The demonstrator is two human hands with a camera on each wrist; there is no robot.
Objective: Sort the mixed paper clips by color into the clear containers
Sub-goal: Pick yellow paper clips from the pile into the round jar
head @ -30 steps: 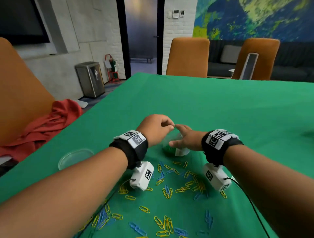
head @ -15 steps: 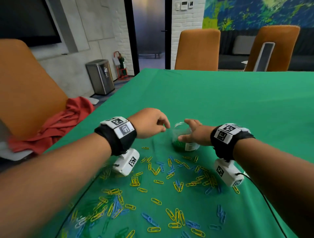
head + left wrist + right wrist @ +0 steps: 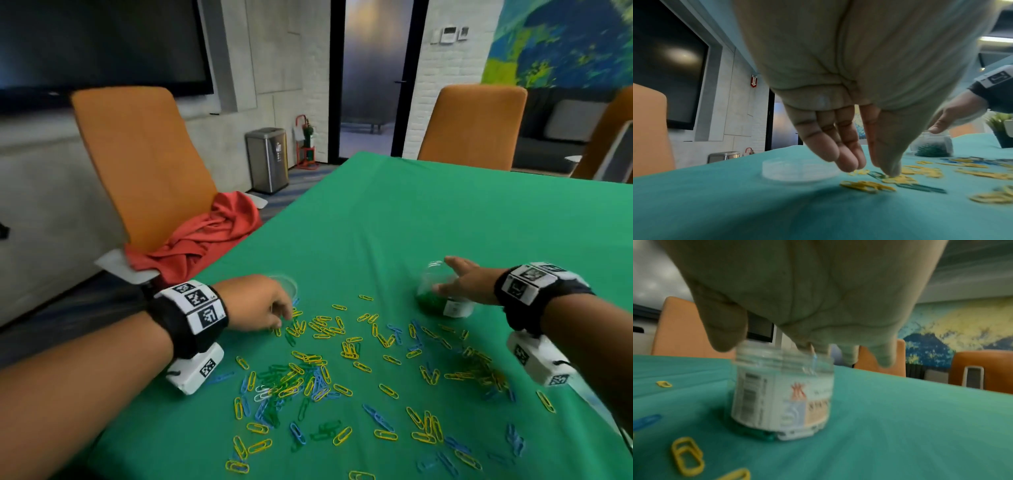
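Yellow, blue, green and a few white paper clips (image 3: 294, 377) lie scattered on the green tablecloth (image 3: 411, 222). A clear labelled jar (image 3: 435, 294) (image 3: 781, 394) with green clips in its bottom stands at the right. My right hand (image 3: 445, 277) (image 3: 766, 347) holds its rim, thumb on the near side and fingers over the mouth. My left hand (image 3: 282, 320) (image 3: 873, 168) reaches down to the clips at the left with straight fingers. Its thumb tip is at a green clip (image 3: 877, 175), and it holds nothing. A clear lid (image 3: 797, 170) (image 3: 286, 284) lies just beyond that hand.
The table's left edge runs close by my left arm. An orange chair (image 3: 144, 164) with a red cloth (image 3: 205, 240) stands beside it. More orange chairs (image 3: 472, 126) stand at the far end, and a potted plant (image 3: 1001, 129) is at the right.
My left hand has left the jar's mouth and gone left and down to the loose clips. My right hand has stayed on the jar. The head view has swung left.
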